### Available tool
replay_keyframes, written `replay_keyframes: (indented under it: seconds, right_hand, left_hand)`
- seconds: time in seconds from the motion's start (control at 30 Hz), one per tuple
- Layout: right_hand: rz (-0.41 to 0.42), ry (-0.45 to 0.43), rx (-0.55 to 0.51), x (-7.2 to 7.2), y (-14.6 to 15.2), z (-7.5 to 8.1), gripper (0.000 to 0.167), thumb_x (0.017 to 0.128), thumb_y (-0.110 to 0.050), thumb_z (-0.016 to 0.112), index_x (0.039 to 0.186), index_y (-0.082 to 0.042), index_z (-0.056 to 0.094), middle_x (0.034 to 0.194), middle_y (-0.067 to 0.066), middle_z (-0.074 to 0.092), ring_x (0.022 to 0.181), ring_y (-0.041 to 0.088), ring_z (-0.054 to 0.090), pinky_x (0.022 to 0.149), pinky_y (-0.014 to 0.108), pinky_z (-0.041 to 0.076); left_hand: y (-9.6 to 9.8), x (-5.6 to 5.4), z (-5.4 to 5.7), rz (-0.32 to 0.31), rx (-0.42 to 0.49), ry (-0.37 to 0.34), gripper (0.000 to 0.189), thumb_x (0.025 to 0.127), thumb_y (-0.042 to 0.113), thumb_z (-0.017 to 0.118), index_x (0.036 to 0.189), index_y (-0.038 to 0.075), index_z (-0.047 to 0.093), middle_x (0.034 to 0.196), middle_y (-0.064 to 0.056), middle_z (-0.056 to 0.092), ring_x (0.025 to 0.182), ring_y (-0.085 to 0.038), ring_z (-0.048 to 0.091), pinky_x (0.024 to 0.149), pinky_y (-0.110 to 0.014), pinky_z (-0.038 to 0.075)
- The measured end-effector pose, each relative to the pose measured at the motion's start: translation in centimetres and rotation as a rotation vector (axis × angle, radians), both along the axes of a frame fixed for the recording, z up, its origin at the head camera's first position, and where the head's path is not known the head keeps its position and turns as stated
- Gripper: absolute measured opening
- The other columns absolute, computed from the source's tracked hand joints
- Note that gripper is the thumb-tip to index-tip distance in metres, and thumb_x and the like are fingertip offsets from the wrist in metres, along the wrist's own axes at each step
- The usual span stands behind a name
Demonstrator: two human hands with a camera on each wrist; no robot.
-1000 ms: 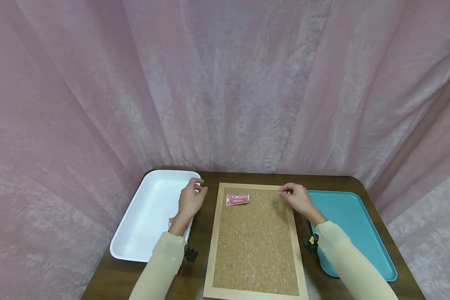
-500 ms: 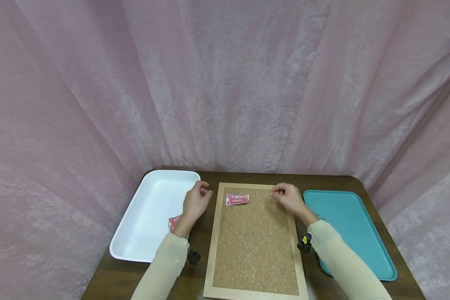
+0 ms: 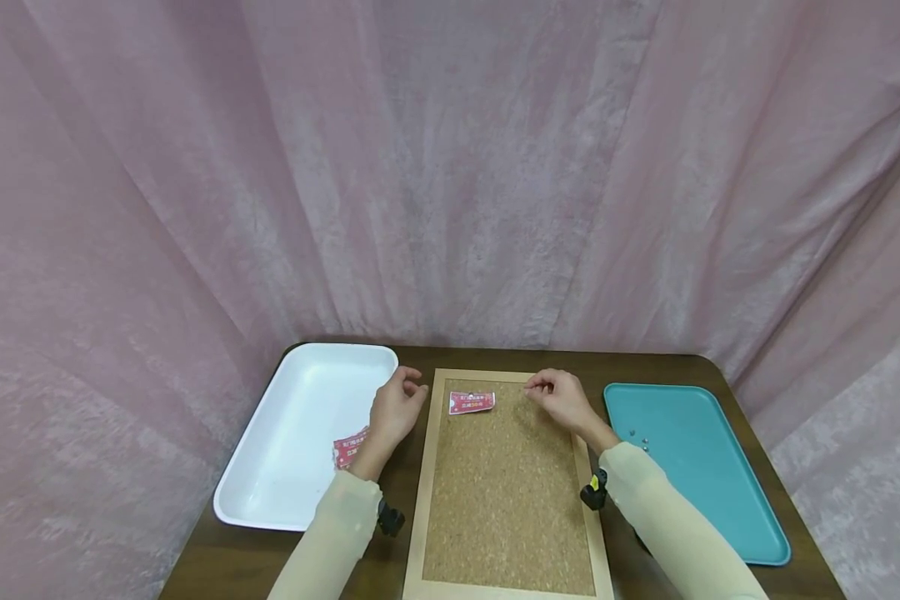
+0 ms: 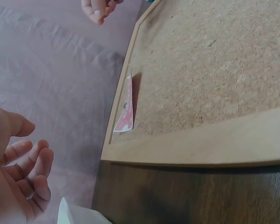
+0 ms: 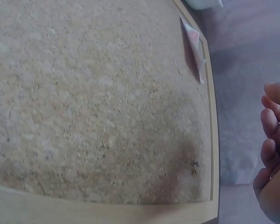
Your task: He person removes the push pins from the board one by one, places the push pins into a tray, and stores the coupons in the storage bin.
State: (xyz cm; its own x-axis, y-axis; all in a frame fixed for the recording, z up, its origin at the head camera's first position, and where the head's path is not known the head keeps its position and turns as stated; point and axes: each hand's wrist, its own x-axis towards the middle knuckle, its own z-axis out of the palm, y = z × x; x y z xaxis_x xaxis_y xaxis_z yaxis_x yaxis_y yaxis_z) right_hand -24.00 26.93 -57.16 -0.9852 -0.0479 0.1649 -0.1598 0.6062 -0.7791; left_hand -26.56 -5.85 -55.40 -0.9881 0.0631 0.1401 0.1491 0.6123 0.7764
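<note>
A framed cork board (image 3: 510, 492) lies in the middle of the table. Near its far left corner sits a red and white coupon (image 3: 472, 403), with a small round tack head (image 4: 125, 106) on it; one end lifts and casts a shadow. My left hand (image 3: 397, 408) hovers between the white tray and the board, thumb and fingers apart, holding nothing. Over the board's far right part is my right hand (image 3: 564, 400), its thumb and index fingertips brought together, pointing toward the coupon. I cannot tell whether something small is between these fingertips.
At left stands a white tray (image 3: 232, 492) holding red coupons (image 3: 348, 450), partly behind my left wrist. A teal tray (image 3: 720, 483) at right bears several tiny metallic pieces (image 3: 645, 442). A pink curtain (image 3: 465, 167) hangs behind the dark wooden table (image 3: 645, 362).
My right hand has moved left from the board's right edge toward the coupon. My left hand has shifted slightly right, uncovering more of the coupons in the white tray.
</note>
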Motion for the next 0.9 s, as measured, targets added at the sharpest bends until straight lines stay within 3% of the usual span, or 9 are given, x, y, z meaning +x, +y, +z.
replay_keyframes:
  seconds: [0.6,0.9]
  right_hand:
    - [0.013,0.019,-0.016,-0.2,-1.6,-0.3,0.006,0.095,-0.008,0.075,0.099,-0.005,0.079,0.091,0.003,0.071,0.086,0.017,0.055,0.081,0.033,0.042]
    - [0.030,0.017,-0.021,-0.4,-2.3,-0.8,0.010,0.095,-0.007,0.074,0.102,-0.002,0.078,0.092,0.005,0.072,0.082,0.015,0.056,0.078,0.030,0.043]
  left_hand:
    - [1.6,0.0,-0.7,-0.017,0.026,-0.008,0.024,0.099,0.021,0.069,0.121,0.010,0.068,0.093,-0.004,0.076,0.071,-0.015,0.066,0.067,-0.038,0.052]
    - [2.0,0.1,-2.0,0.002,0.012,0.000,0.023,0.098,0.020,0.070,0.119,0.011,0.069,0.091,-0.003,0.076,0.075,-0.017,0.067,0.070,-0.038,0.052]
